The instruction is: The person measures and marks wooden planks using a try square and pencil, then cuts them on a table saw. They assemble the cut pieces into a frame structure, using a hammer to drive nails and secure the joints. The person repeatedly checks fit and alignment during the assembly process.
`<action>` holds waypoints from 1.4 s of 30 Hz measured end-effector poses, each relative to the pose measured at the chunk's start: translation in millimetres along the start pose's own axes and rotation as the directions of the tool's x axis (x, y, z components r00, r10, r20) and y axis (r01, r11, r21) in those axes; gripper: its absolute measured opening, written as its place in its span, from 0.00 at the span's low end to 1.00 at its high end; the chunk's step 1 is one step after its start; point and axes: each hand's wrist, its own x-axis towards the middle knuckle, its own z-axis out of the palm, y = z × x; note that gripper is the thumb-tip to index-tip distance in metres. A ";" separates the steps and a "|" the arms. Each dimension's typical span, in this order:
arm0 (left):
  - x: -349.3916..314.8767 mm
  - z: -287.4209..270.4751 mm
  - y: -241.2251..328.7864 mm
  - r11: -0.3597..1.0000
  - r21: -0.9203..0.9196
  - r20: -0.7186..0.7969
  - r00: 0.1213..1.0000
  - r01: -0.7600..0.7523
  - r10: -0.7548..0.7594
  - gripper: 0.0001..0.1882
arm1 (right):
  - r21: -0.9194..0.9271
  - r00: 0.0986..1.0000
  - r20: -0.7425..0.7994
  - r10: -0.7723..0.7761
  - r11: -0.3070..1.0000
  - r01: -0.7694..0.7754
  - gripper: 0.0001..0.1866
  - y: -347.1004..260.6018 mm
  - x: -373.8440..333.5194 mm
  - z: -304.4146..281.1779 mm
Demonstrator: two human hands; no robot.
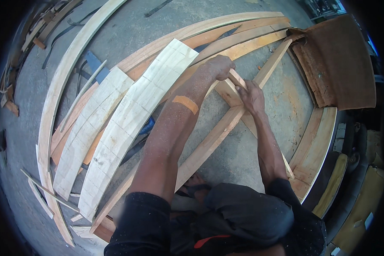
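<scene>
My left hand (219, 67) is closed on the upper end of a short wooden block (236, 77). The fingers of my right hand (252, 96) are wrapped round the block's lower end. Under my hands, the block meets a joint in a wooden frame, where another short piece (228, 93) stands beside a long timber bar (213, 143). The bar runs up from near my foot, and a second bar (274, 64) continues past my right hand to the far right. My palms hide part of the joint. An orange strip (185, 103) sticks to my left forearm.
Pale boards with pencilled cross lines (136, 102) lie to the left on the concrete floor. A long curved plank (57, 106) runs beyond them. At the right stand a brown panel (339, 64), a curved wooden side (318, 145) and dark and yellow cushions (358, 205).
</scene>
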 end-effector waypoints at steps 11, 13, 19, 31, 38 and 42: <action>-317.3 -54.4 56.7 0.700 -0.713 -0.585 0.511 0.046 -0.629 0.37 | 0.996 0.976 0.066 -0.209 0.078 -0.051 0.24 -213.9 -73.5 -34.6; -414.7 -65.3 71.5 0.599 -0.796 -0.502 0.453 0.091 -0.736 0.30 | 0.989 0.819 0.147 -0.555 0.097 -0.112 0.26 -259.4 -115.2 -19.9; -701.1 -2.8 245.0 0.183 -0.813 -0.352 -0.216 0.554 -0.911 0.26 | 0.705 0.263 0.157 -0.952 0.294 0.645 0.14 -331.7 -205.0 21.0; -889.4 318.8 586.0 -0.467 -0.863 0.095 -0.846 0.192 -0.524 0.26 | 0.321 -0.043 0.338 -0.940 0.073 0.944 0.37 -218.7 -183.8 158.4; -985.4 433.9 565.9 -0.519 -0.760 -0.133 -0.876 0.391 -0.464 0.26 | 0.336 -0.227 0.371 -0.900 -0.098 0.937 0.40 -226.0 -169.1 185.5; -976.9 452.9 531.1 -0.416 -0.811 -0.304 -0.903 0.412 -0.303 0.25 | 0.401 -0.079 0.374 -0.924 0.084 0.912 0.25 -210.7 -128.2 214.8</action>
